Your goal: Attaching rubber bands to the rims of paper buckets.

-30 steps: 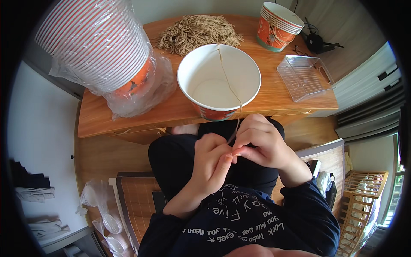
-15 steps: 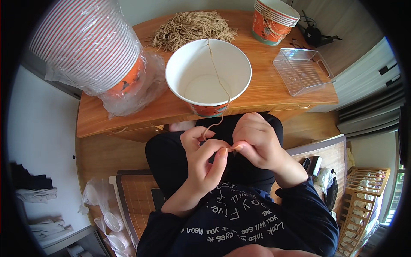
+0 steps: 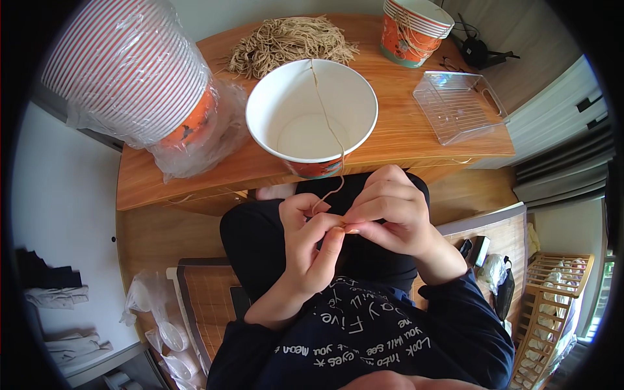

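A white paper bucket [image 3: 270,114] with an orange printed outside stands at the front edge of the desk. A thin tan string [image 3: 329,125] runs from its far rim, across the inside and over the near rim, down to my hands. Above my lap, my left hand [image 3: 305,244] is closed on the string, its thumb and index finger pinched together. My right hand [image 3: 396,214] is pinched closed at the same spot, its fingertips meeting those of the left. The bit of string between the fingertips is mostly hidden.
Behind the bucket lies a heap of tan strings [image 3: 292,47]. A tall plastic-wrapped stack of buckets [image 3: 130,71] leans at the left. At the far right are several nested buckets [image 3: 411,45] with strings, and a clear plastic tray [image 3: 455,107] sits nearer.
My right hand has turned and its fingers have come down against the left fingertips, covering the string held there. The bucket shifts slightly left in view, along with the desk things.
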A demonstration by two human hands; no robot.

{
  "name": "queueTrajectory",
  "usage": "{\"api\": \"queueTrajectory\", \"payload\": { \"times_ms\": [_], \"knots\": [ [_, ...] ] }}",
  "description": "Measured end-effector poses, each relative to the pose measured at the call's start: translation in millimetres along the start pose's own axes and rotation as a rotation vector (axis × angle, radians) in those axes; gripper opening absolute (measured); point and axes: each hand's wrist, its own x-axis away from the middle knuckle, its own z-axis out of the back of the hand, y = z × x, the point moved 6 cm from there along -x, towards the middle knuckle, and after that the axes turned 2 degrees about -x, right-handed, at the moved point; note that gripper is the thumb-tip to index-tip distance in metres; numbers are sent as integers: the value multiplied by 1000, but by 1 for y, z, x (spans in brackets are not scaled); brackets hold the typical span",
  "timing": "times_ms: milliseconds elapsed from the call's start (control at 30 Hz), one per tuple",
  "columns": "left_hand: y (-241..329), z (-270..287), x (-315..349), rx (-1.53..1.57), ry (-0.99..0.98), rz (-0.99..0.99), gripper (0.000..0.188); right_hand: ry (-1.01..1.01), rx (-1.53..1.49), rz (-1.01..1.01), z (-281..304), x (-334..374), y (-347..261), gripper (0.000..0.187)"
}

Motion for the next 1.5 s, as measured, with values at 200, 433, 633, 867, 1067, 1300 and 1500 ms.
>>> {"api": "queueTrajectory", "payload": {
  "times_ms": [200,433,633,867,1067,1300,1500],
  "knots": [
    [9,2,6,-298,101,-100,8,20,174,22,-2,0,-6,15],
    [13,8,11,-489,192,-185,14,-18,145,-62,-4,-2,-4,16],
    [26,13,3,-443,258,-264,27,-40,143,-62,-4,-5,-7,16],
    [8,7,-7,-65,49,3,20,-31,197,-35,-3,-6,-12,17],
    [19,11,-12,-246,86,-93,17,-16,221,-63,-3,-4,-7,18],
    [30,11,-11,-430,102,-220,17,-41,211,-82,-4,-3,0,17],
    [32,9,-11,-480,109,-234,17,-55,138,-108,-6,-2,5,20]
  ]
}}
